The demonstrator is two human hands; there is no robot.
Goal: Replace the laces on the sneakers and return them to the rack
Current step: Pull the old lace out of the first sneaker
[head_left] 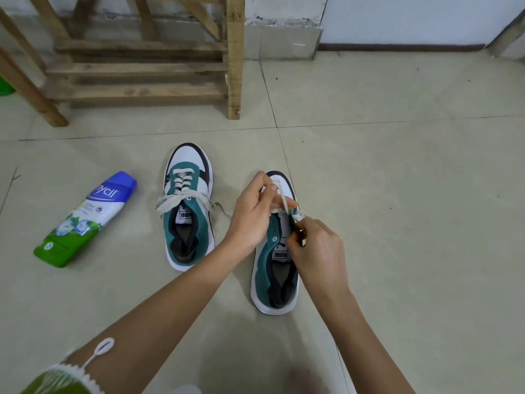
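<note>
Wooden rack (pixel 142 66) stands at the far side of the tiled floor (pixel 397 194), against the wall (pixel 397 18). Its slatted shelves hold nothing that shows.

Laced sneaker (pixel 187 217): on the floor in front of the rack, toe pointing toward it. Teal and white upper with black panels. Off-white lace runs through its eyelets, and the loose ends spill to both sides of the tongue.

Second sneaker (pixel 272 280): also in front of the rack, farther from it than the laced sneaker and off its right post. It stands upright on its sole, toe toward the rack. Several eyelets on its near flap are bare.

Lace (pixel 282 197): off-white, drawn up in a slanting line over the forefoot of the second sneaker, with a small bunch lower down at the eyelets.

Left hand (pixel 250 214): over the toe end of the second sneaker, on the side toward the rack. Fingers are curled, thumb and fingertips pinching the upper end of the lace.

Right hand (pixel 315 251): on the side of the second sneaker away from the rack. Fingers are curled, thumb and forefinger pinching the dark edge of the eyelet flap. The bunched lace sits just at its fingertips. Whether it also grips the lace, cannot tell.

Bottle (pixel 85 220): lying on its side on the floor in front of the rack's left leg. Blue cap end points toward the rack, green end away.

Green sleeve (pixel 62 376) with white trim covers the left upper arm, farthest from the rack.
</note>
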